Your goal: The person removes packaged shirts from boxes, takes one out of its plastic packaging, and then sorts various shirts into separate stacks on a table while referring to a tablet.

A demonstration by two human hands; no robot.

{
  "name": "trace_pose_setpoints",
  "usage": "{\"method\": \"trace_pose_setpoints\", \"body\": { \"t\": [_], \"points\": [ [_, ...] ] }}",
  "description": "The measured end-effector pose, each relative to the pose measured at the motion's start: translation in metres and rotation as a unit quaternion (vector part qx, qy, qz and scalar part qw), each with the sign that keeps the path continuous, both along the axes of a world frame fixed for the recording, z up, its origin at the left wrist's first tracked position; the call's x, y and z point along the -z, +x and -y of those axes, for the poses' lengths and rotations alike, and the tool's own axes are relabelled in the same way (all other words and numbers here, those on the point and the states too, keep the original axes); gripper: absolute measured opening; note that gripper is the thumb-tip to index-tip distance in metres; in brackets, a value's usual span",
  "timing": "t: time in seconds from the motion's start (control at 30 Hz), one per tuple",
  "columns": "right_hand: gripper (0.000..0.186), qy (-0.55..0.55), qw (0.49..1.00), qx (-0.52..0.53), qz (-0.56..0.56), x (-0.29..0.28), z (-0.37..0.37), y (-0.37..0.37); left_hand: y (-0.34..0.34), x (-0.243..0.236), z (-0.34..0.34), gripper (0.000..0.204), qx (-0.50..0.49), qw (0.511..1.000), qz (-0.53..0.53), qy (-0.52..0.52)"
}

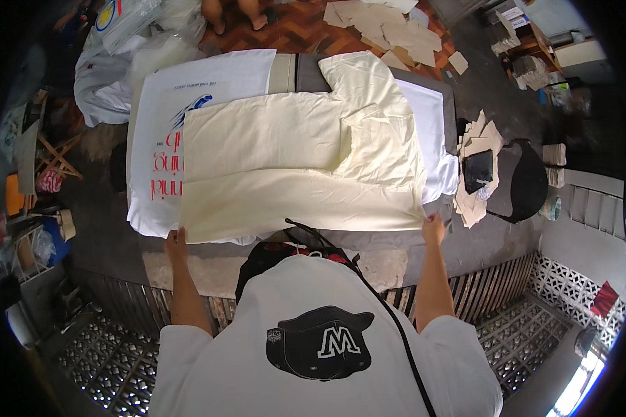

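A cream T-shirt (271, 139) lies spread sideways over the work surface (285, 69), one long part folded along its near side, with a bunched sleeve at upper right. My left hand (177, 238) pinches its lower left corner, and my right hand (432, 226) pinches the lower right corner. Beneath it lies a white T-shirt with a red and blue print (153, 146), showing at left; more white fabric (438, 139) shows at right.
Cardboard sheets (473, 208) and a black item (478, 170) lie right of the fabric. More cardboard (389, 28) is on the parquet floor behind. A bare-legged person (233, 14) is at the far side. Bagged garments (111, 83) sit upper left; a folding wooden stand (52, 156) is at left.
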State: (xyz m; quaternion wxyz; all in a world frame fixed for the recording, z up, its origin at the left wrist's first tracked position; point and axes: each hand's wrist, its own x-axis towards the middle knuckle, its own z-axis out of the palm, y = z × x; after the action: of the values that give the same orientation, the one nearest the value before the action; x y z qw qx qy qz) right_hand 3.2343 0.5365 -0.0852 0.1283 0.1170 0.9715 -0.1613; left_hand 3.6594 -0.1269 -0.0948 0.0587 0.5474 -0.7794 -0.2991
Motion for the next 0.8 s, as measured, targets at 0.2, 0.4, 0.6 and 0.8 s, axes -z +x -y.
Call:
{"method": "trace_pose_setpoints", "body": {
  "t": [0.2, 0.4, 0.6, 0.8],
  "points": [
    [0.057, -0.064, 0.908, -0.389, -0.141, -0.002, 0.222, -0.094, 0.014, 0.049, -0.017, 0.032, -0.025, 0.992, -0.091, 0.083],
    [0.041, 0.006, 0.837, -0.532, -0.126, 0.021, 0.300, -0.159, -0.002, 0.026, 0.010, 0.032, 0.061, 0.994, 0.080, 0.039],
    [0.010, -0.002, 0.883, -0.461, -0.089, -0.070, 0.227, -0.118, -0.015, 0.029, 0.015, 0.029, 0.064, 0.990, 0.074, -0.097],
    [0.034, -0.090, 0.932, -0.263, 0.232, -0.104, 0.118, -0.001, -0.152, 0.017, 0.034, 0.023, 0.126, 0.977, -0.124, -0.119]
  ]
}}
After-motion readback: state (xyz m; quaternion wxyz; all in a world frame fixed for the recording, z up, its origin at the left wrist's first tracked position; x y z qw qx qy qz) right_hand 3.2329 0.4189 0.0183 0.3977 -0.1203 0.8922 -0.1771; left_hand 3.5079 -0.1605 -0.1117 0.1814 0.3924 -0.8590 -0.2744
